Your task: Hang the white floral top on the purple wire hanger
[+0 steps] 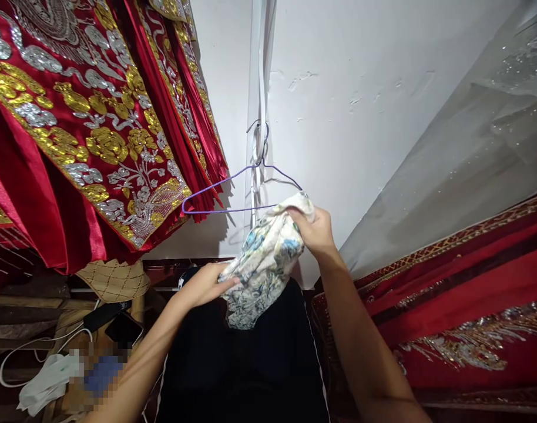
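Note:
A white cloth garment point(268, 264) with a blue, green and grey floral print is bunched between my two hands. My right hand point(315, 229) grips its upper edge by the right end of a purple wire hanger point(220, 210). The cloth covers that end of the hanger; the left end is bare. My left hand point(211, 283) holds the cloth's lower left side, fingers closed on it. The hanger's hook hangs at a white cord or strip point(260, 76) running down the wall.
Red garments with gold and silver embroidery point(110, 141) hang at the left. Another red embroidered garment point(471, 299) under clear plastic point(427, 194) is at the right. At lower left, a wooden seat point(66, 320) bears a phone point(123, 330), a white cable and a white plastic bag point(48, 382).

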Demonstrator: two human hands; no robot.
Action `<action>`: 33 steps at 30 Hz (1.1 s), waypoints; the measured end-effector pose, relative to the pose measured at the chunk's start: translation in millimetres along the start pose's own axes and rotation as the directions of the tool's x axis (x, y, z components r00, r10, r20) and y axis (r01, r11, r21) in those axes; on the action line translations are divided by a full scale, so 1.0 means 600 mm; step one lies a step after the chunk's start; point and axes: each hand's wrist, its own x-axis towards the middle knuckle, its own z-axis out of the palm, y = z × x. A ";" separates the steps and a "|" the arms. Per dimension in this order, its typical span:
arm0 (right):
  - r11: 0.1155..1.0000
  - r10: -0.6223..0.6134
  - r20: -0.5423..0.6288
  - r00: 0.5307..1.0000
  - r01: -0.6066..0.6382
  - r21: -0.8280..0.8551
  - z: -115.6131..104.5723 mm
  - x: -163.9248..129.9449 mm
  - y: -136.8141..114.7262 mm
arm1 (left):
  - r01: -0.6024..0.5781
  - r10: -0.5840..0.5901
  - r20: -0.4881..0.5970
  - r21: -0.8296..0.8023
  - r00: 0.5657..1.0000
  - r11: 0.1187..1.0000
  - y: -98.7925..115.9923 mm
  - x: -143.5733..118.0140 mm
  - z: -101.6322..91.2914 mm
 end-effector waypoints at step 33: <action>0.909 0.070 0.225 0.972 0.031 -0.415 -0.070 0.026 0.012 | 0.180 0.146 -0.458 0.595 0.877 0.783 0.147 -0.041 -0.240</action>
